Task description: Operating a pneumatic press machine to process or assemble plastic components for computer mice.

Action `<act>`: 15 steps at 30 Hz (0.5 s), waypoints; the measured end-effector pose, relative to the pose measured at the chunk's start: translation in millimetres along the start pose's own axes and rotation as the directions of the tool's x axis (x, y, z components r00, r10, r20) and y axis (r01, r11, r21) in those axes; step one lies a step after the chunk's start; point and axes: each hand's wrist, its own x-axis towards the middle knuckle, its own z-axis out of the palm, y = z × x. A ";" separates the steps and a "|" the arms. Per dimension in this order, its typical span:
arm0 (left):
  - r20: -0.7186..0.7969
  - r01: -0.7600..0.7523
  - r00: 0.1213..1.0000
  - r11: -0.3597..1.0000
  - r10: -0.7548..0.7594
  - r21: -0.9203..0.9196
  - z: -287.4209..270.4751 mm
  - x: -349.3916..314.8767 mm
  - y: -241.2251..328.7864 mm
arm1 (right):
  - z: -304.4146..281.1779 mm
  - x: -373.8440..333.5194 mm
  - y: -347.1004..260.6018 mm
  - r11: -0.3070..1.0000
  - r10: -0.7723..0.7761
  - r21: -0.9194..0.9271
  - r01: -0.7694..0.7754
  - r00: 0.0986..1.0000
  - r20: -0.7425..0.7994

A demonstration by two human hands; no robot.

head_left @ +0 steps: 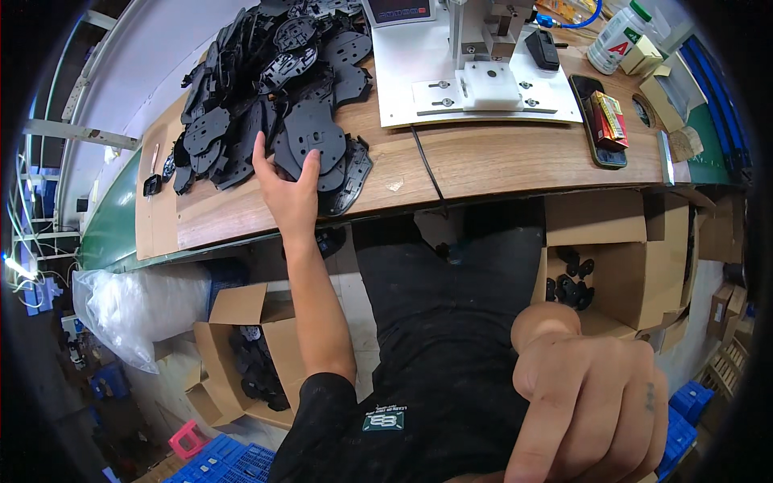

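Note:
My left hand (288,189) reaches into a heap of black plastic parts (229,105) on the table's left part. Its thumb and forefinger are spread apart. The thumb lies over the front of a rounded black plate (314,133), while the forefinger rests at the neighbouring parts; the other fingers are mostly hidden. Close to the camera, my right hand (592,402) is raised at the lower right, back of the hand showing. Its fingertips run out of the picture, so whether it holds anything is hidden.
A bench press with a white block (489,84) stands on a white base plate (394,105). Right of it lie a phone (609,157), a small red-yellow box (608,121) and a white bottle (618,40). Cardboard boxes with black parts (254,366) (572,282) stand below the table.

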 end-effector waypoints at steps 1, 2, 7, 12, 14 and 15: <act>-0.001 -0.044 0.999 0.994 0.044 -0.103 7.3 -1.0 1.5 | -1.6 4.4 3.1 1.000 -0.031 -0.001 0.031 0.999 0.024; -0.016 -0.087 0.996 0.977 0.085 -0.195 9.2 -2.8 2.4 | -4.0 6.7 6.8 0.998 -0.059 0.011 0.059 0.997 0.048; -0.118 -0.194 0.979 0.932 0.166 -0.305 10.2 0.8 3.1 | -18.6 15.2 17.1 0.989 -0.149 0.050 0.141 0.962 0.231; -0.175 -0.230 0.971 0.839 0.163 -0.493 5.8 -3.6 6.6 | -45.1 -5.7 6.5 0.982 -0.118 -0.105 0.158 0.941 0.316; -0.152 -0.246 0.969 0.785 0.194 -0.569 14.5 -22.5 16.2 | -71.6 -17.3 10.0 0.938 -0.080 -0.268 0.221 0.889 0.452; -0.067 -0.270 0.958 0.794 0.279 -0.545 7.7 -37.4 25.5 | -74.8 -11.3 15.0 0.806 0.020 -0.566 0.177 0.946 0.324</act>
